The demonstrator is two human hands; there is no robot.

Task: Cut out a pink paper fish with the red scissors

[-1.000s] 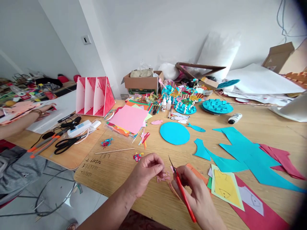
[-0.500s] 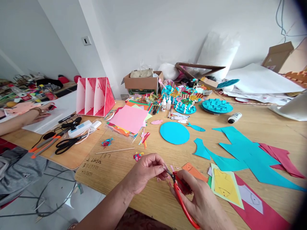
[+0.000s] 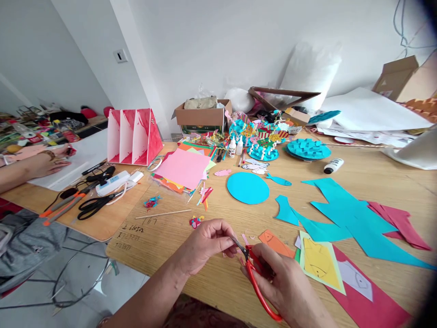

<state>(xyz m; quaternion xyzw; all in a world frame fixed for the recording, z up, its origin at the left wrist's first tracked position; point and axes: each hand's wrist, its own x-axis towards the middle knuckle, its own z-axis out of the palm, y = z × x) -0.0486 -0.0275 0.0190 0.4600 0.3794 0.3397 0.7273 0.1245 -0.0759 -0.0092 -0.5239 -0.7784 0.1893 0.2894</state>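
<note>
My right hand (image 3: 288,280) is closed around red-handled scissors (image 3: 256,290), whose blades point up and left. At the blade tips, the fingers of my left hand (image 3: 206,248) are pinched together; whatever small piece they hold is hidden. Pink paper scraps lie on the table just behind and below the blades. To the right of them is an orange paper (image 3: 277,244) with a drawn fish, partly behind my right hand. A yellow paper (image 3: 319,260) with a fish drawing rests on a pale green sheet, beside a white fish drawing (image 3: 357,280) on red paper.
A blue paper disc (image 3: 248,187) lies ahead, with blue offcuts (image 3: 358,223) to its right. Stacked coloured paper (image 3: 186,167), glue bottles (image 3: 232,148) and a thin stick (image 3: 164,214) are on the table. At left, another person's hands (image 3: 54,161) work near black scissors (image 3: 92,208).
My hands and the scissors hold almost the same pose, with the red handles shifted very slightly. The whole view has moved a little. At left, the other person's hand has shifted slightly.
</note>
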